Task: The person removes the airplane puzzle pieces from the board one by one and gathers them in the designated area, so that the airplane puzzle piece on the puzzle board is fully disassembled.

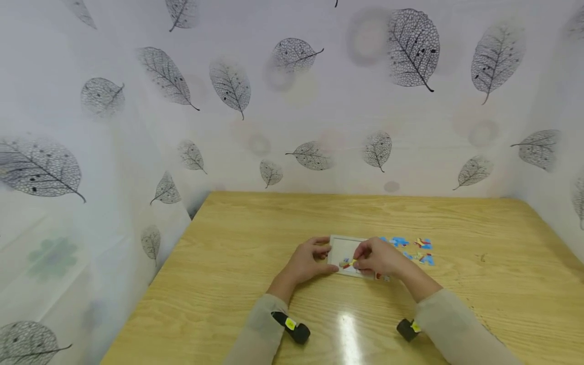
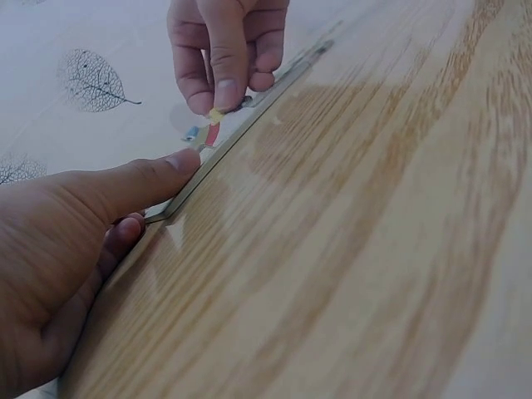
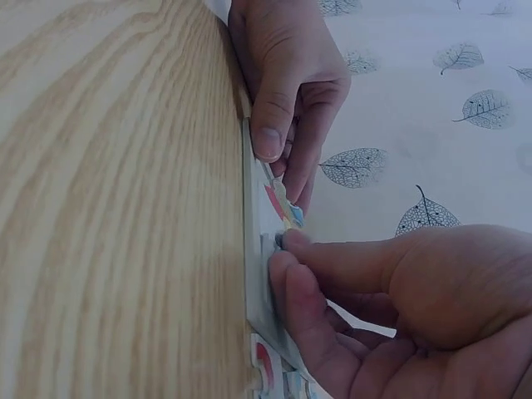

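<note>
A shallow white puzzle tray (image 1: pixel 343 244) with a raised rim lies on the table. My left hand (image 1: pixel 306 261) grips its left side, thumb on the near corner and fingers along the edge. Over the tray's near part, my right hand (image 1: pixel 379 257) pinches a small jigsaw piece between thumb and fingertips; the fingers hide most of it. Right at those fingertips, a red, yellow and blue jigsaw piece (image 1: pixel 345 264) shows near the tray's near rim. In the right wrist view this colored piece (image 3: pixel 278 199) lies between the two hands, tilted up from the tray.
Several loose blue, red and yellow jigsaw pieces (image 1: pixel 424 259) lie right of the tray. A red and white piece (image 1: pixel 382 277) sits by its near right corner, partly under the right hand. A leaf-patterned curtain (image 1: pixel 337 172) stands behind the wooden table (image 1: pixel 237 238).
</note>
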`<action>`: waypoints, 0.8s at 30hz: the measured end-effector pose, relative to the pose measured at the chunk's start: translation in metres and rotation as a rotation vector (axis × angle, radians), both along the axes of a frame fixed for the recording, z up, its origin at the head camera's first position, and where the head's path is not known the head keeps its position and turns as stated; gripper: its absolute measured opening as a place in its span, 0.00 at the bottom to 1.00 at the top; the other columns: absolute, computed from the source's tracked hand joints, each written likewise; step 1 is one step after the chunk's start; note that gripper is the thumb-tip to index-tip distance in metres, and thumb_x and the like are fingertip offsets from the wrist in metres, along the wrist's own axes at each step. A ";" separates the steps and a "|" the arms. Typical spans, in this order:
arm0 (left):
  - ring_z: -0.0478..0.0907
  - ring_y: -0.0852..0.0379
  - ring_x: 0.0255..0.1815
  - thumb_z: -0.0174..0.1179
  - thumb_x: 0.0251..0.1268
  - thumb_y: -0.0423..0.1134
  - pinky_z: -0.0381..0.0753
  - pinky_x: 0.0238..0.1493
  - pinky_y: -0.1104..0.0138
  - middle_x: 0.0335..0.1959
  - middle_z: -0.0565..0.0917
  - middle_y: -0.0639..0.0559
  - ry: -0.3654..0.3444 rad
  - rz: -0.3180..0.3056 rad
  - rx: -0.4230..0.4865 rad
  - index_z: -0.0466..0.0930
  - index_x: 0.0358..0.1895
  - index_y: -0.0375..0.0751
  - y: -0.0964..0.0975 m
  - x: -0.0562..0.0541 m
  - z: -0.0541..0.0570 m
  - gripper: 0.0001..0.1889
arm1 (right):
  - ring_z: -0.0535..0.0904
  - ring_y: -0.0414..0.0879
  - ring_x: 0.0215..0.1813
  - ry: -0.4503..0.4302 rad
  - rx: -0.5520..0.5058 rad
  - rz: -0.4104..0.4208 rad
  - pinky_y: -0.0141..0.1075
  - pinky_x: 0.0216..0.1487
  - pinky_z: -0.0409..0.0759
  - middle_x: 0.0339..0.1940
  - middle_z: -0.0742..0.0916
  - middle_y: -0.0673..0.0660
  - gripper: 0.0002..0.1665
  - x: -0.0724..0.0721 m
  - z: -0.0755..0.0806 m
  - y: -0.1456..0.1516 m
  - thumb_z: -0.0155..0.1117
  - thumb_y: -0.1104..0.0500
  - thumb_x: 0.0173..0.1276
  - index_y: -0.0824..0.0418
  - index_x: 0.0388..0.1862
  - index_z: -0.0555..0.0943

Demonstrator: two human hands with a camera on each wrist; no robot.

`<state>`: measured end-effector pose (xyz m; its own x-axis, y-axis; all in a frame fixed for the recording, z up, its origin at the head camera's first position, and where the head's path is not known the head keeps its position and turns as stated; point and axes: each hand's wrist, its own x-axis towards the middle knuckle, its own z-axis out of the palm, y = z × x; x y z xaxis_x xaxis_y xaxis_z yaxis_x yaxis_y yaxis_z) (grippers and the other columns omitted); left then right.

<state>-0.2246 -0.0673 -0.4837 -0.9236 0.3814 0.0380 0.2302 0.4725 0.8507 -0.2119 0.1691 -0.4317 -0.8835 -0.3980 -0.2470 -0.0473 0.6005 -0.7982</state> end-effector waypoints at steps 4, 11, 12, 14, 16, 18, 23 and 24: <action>0.81 0.60 0.55 0.78 0.51 0.47 0.80 0.55 0.70 0.69 0.76 0.54 0.008 0.000 -0.012 0.81 0.60 0.37 -0.001 0.000 0.001 0.32 | 0.80 0.44 0.27 -0.019 -0.035 0.023 0.36 0.22 0.77 0.28 0.84 0.56 0.06 -0.002 0.000 0.002 0.66 0.63 0.69 0.66 0.38 0.81; 0.81 0.60 0.56 0.78 0.51 0.47 0.80 0.56 0.68 0.67 0.77 0.54 -0.004 0.003 -0.007 0.80 0.62 0.39 0.000 0.001 0.003 0.34 | 0.85 0.44 0.32 -0.143 -0.201 0.015 0.36 0.32 0.84 0.34 0.86 0.60 0.11 -0.005 -0.004 0.010 0.63 0.64 0.71 0.73 0.46 0.78; 0.81 0.60 0.56 0.78 0.51 0.47 0.80 0.56 0.68 0.67 0.77 0.54 -0.004 0.002 -0.009 0.80 0.63 0.39 0.000 0.001 0.003 0.34 | 0.85 0.44 0.33 -0.162 -0.221 0.010 0.36 0.32 0.84 0.35 0.87 0.60 0.13 -0.004 -0.004 0.012 0.63 0.64 0.72 0.73 0.47 0.78; 0.81 0.60 0.57 0.78 0.51 0.47 0.79 0.57 0.68 0.67 0.77 0.53 -0.004 0.001 -0.010 0.80 0.62 0.39 0.001 0.001 0.003 0.34 | 0.86 0.45 0.35 -0.187 -0.254 0.001 0.38 0.34 0.85 0.37 0.87 0.61 0.15 -0.004 -0.003 0.016 0.63 0.63 0.72 0.74 0.49 0.77; 0.80 0.59 0.57 0.78 0.51 0.47 0.79 0.57 0.67 0.68 0.76 0.54 -0.004 0.002 -0.009 0.81 0.61 0.38 0.001 0.001 0.003 0.33 | 0.87 0.46 0.37 -0.185 -0.258 0.007 0.38 0.35 0.85 0.38 0.87 0.62 0.16 -0.003 -0.002 0.020 0.63 0.62 0.73 0.75 0.51 0.77; 0.80 0.59 0.58 0.78 0.51 0.46 0.79 0.58 0.67 0.67 0.77 0.54 -0.002 0.006 -0.008 0.81 0.61 0.38 0.001 0.001 0.003 0.33 | 0.87 0.46 0.39 -0.177 -0.258 0.004 0.38 0.38 0.86 0.39 0.87 0.61 0.17 -0.002 -0.002 0.023 0.63 0.61 0.72 0.74 0.51 0.78; 0.80 0.57 0.58 0.78 0.50 0.46 0.80 0.58 0.65 0.67 0.76 0.54 0.002 0.009 -0.014 0.82 0.59 0.38 0.001 0.001 0.001 0.31 | 0.87 0.48 0.41 -0.147 -0.263 0.003 0.37 0.44 0.86 0.41 0.87 0.61 0.19 0.001 -0.003 0.030 0.66 0.60 0.70 0.74 0.52 0.79; 0.80 0.57 0.58 0.78 0.51 0.46 0.79 0.59 0.65 0.67 0.76 0.54 0.007 0.008 -0.017 0.83 0.59 0.37 0.001 0.001 0.001 0.31 | 0.87 0.48 0.42 -0.145 -0.267 0.002 0.37 0.45 0.86 0.42 0.87 0.61 0.19 0.002 -0.003 0.032 0.66 0.60 0.70 0.74 0.53 0.79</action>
<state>-0.2237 -0.0662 -0.4831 -0.9262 0.3750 0.0383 0.2327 0.4888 0.8408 -0.2098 0.2009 -0.4350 -0.8458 -0.4674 -0.2573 0.0782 0.3684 -0.9264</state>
